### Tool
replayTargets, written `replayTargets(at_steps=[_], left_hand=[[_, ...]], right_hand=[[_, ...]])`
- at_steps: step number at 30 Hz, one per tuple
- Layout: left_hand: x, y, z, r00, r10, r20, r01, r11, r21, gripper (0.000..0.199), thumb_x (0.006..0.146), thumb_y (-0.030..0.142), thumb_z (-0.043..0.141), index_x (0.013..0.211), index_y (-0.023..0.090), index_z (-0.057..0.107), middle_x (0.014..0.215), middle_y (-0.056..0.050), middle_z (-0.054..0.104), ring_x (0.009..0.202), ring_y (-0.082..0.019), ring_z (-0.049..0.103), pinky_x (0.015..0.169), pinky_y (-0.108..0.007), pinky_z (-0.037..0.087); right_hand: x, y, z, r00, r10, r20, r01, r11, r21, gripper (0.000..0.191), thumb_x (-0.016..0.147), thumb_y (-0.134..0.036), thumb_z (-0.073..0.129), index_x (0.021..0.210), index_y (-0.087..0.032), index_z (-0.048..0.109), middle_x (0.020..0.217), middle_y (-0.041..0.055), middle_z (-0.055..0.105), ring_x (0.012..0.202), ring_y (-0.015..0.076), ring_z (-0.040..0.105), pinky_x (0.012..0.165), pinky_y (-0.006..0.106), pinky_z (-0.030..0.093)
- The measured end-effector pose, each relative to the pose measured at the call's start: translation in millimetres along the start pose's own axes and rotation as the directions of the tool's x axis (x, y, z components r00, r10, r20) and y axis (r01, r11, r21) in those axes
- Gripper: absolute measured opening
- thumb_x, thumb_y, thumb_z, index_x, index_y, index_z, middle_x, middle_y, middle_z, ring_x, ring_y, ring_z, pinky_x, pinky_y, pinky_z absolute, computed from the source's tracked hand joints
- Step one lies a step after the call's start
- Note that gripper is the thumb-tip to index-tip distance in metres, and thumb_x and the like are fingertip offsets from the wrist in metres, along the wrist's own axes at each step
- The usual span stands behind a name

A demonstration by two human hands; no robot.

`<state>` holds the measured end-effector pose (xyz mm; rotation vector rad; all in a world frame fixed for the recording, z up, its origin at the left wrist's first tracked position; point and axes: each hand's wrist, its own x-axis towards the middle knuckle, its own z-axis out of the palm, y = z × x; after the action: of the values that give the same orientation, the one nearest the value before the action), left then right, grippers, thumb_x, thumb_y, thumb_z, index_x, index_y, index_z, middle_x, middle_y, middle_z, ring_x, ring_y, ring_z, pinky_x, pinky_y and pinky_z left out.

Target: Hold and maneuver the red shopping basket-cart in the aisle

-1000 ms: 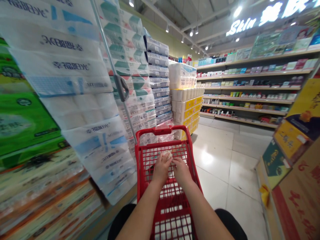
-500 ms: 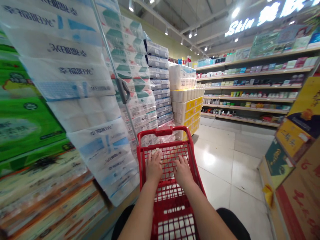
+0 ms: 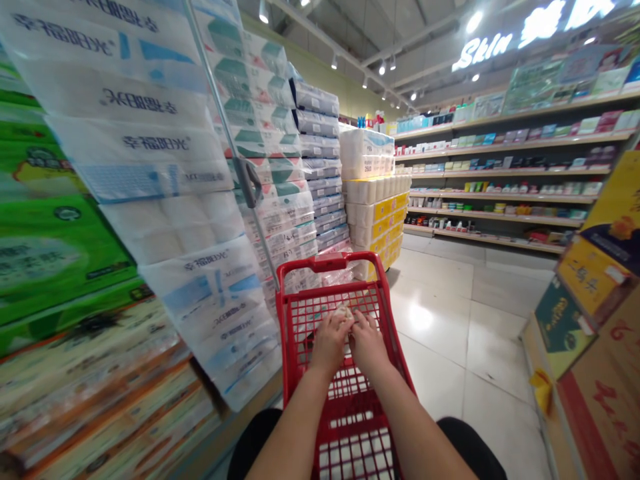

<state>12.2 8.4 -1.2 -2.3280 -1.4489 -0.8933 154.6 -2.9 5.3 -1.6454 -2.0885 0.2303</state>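
A red plastic shopping basket [image 3: 393, 320] with a grid of openings and a long metal pull rod [image 3: 225, 127] stands in front of me. Over its grid, my left hand [image 3: 329, 341] has its fingers closed round a small, crumpled whitish piece [image 3: 344, 311]. My right hand [image 3: 367, 339] is beside it, nearly touching, with its bent fingers at the same piece. The fingertips of both hands meet near the middle of the basket. What the piece is cannot be made out.
Tall stacks of wrapped tissue rolls [image 3: 200, 200] and green packs [image 3: 50, 233] rise on the left. Beyond are yellow-and-white packs [image 3: 385, 220]. Shelves of small goods [image 3: 510, 167] line the back. Cartons [image 3: 600, 360] stand at the right beside the tiled floor [image 3: 445, 307].
My left hand has moved right, towards my right hand, with the whitish piece. The fingers of both hands have drawn together around it. The basket has hardly moved.
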Motion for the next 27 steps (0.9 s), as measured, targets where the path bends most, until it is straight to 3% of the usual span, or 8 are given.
replayTargets(at_steps=[2,6,8,11,14,17,22,27], left_hand=[[1,1,-0.2,0.999,-0.031,0.01,0.031,1.0,0.0,0.048,0.08,0.006,0.049,0.12,0.029,0.061,0.116,-0.005,0.06,0.114,-0.022,0.05,0.1,-0.04,0.047],[0,-3,-2.4,0.917,-0.359,-0.173,0.386,0.909,0.158,0.04,0.082,0.017,0.052,0.121,0.021,0.061,0.136,-0.011,0.049,0.131,-0.032,0.037,0.106,-0.051,0.038],[-1,1,-1.6,0.933,-0.332,-0.138,0.353,0.916,0.188,0.042,0.084,0.022,0.051,0.125,0.019,0.058,0.142,-0.011,0.045,0.139,-0.032,0.026,0.11,-0.052,0.032],[-2,8,-2.2,0.984,-0.177,0.034,0.17,0.974,0.148,0.053,0.087,0.021,0.048,0.14,0.026,0.044,0.144,-0.005,0.046,0.139,-0.024,0.03,0.112,-0.045,0.031],[1,11,-9.0,0.952,-0.306,0.005,0.299,0.935,0.193,0.056,0.087,0.019,0.048,0.139,0.038,0.043,0.139,0.0,0.052,0.139,-0.028,0.028,0.112,-0.055,0.026],[3,11,-13.1,0.904,-0.421,-0.075,0.428,0.88,0.205,0.054,0.085,0.017,0.049,0.134,0.038,0.049,0.137,-0.001,0.053,0.14,-0.032,0.025,0.11,-0.059,0.027],[1,6,-2.5,0.992,-0.117,0.041,0.114,0.991,0.067,0.043,0.083,0.014,0.052,0.12,0.033,0.062,0.138,-0.002,0.051,0.135,-0.025,0.037,0.11,-0.047,0.036],[0,-11,3.0,0.933,-0.338,-0.123,0.35,0.932,0.092,0.038,0.085,0.011,0.047,0.116,0.024,0.065,0.132,-0.009,0.053,0.12,-0.025,0.052,0.103,-0.044,0.045]], right_hand=[[0,0,0,1.0,-0.006,-0.012,0.006,1.0,-0.003,0.036,0.088,-0.019,0.045,0.117,-0.026,0.063,0.15,0.0045,0.037,0.133,0.0303,0.031,0.095,0.046,0.043],[-2,-1,0,0.999,-0.017,-0.035,0.017,1.0,-0.01,0.029,0.088,-0.02,0.045,0.106,-0.025,0.067,0.151,0.0039,0.034,0.133,0.0314,0.031,0.092,0.047,0.044],[-2,-1,0,1.0,-0.011,-0.026,0.01,1.0,-0.003,0.03,0.088,-0.021,0.045,0.108,-0.026,0.067,0.151,0.0044,0.035,0.134,0.0311,0.03,0.092,0.047,0.045],[-2,-1,-1,1.0,0.002,-0.011,-0.002,1.0,0.0,0.031,0.088,-0.02,0.046,0.11,-0.026,0.067,0.15,0.0046,0.037,0.134,0.0302,0.03,0.094,0.047,0.043],[-2,0,-1,1.0,-0.009,-0.011,0.009,1.0,-0.003,0.032,0.087,-0.019,0.046,0.111,-0.026,0.067,0.151,0.0048,0.035,0.134,0.0315,0.03,0.094,0.048,0.044],[-2,0,-1,1.0,-0.013,-0.006,0.013,1.0,0.0,0.032,0.087,-0.018,0.046,0.11,-0.025,0.067,0.152,0.0045,0.033,0.134,0.032,0.03,0.091,0.048,0.045],[-2,-1,-3,1.0,0.011,0.012,-0.011,1.0,0.001,0.033,0.089,-0.02,0.045,0.114,-0.027,0.065,0.151,0.0039,0.036,0.134,0.0311,0.03,0.093,0.047,0.045],[-2,-1,-5,1.0,-0.008,0.003,0.008,1.0,-0.004,0.031,0.087,-0.019,0.046,0.109,-0.026,0.068,0.152,0.003,0.034,0.134,0.031,0.031,0.092,0.046,0.045]])
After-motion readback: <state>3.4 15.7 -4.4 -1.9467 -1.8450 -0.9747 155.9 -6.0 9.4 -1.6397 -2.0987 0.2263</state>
